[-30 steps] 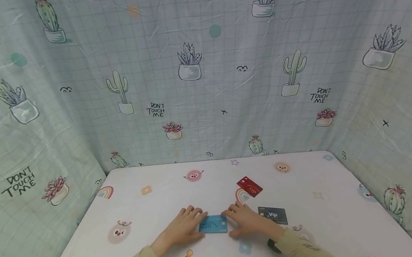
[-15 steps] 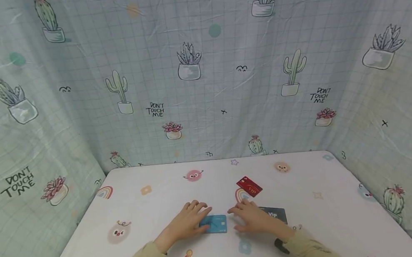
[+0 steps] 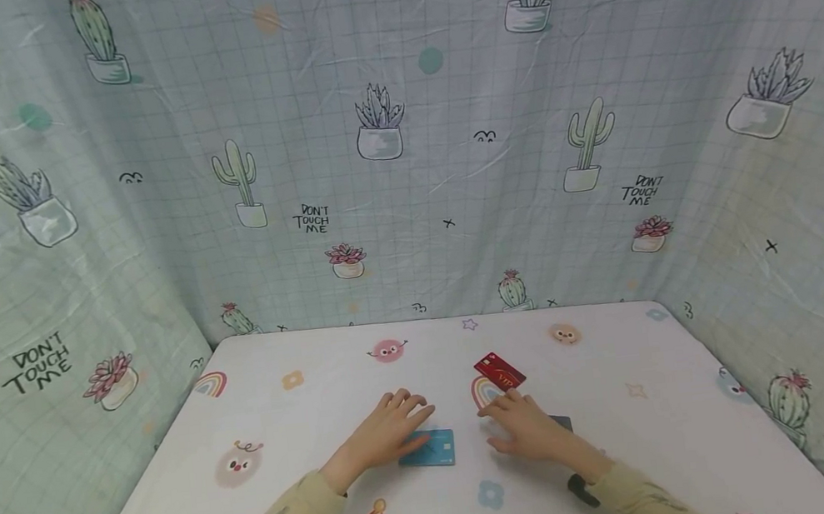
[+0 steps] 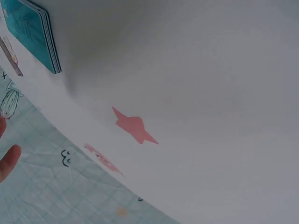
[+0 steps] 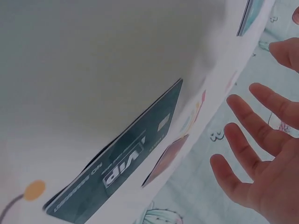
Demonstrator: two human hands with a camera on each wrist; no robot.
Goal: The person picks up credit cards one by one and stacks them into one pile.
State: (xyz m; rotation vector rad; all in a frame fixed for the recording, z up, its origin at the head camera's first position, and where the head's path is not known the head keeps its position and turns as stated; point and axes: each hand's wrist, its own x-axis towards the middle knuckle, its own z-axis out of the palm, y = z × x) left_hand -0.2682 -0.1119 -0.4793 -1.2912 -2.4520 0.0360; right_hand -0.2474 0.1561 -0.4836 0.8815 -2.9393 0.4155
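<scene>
A stack of blue cards lies flat on the table, its layered edges showing in the left wrist view on the blue stack. My left hand is over the stack's left part, fingers spread and loosely bent, apparently raised off it. To the right, my right hand holds nothing; its fingers are spread in the right wrist view. Under that hand lies a dark grey VIP card, mostly covered by the hand in the head view. A red VIP card lies just beyond the right fingertips.
A white table cover with printed cartoon figures spreads beneath everything. Cactus-patterned cloth hangs at the back and both sides. A small black object shows beside the right sleeve.
Both hands have come off the blue stack's ends. The left hand moved up and right over the stack; the right hand moved right, over the dark card. The cards stayed put.
</scene>
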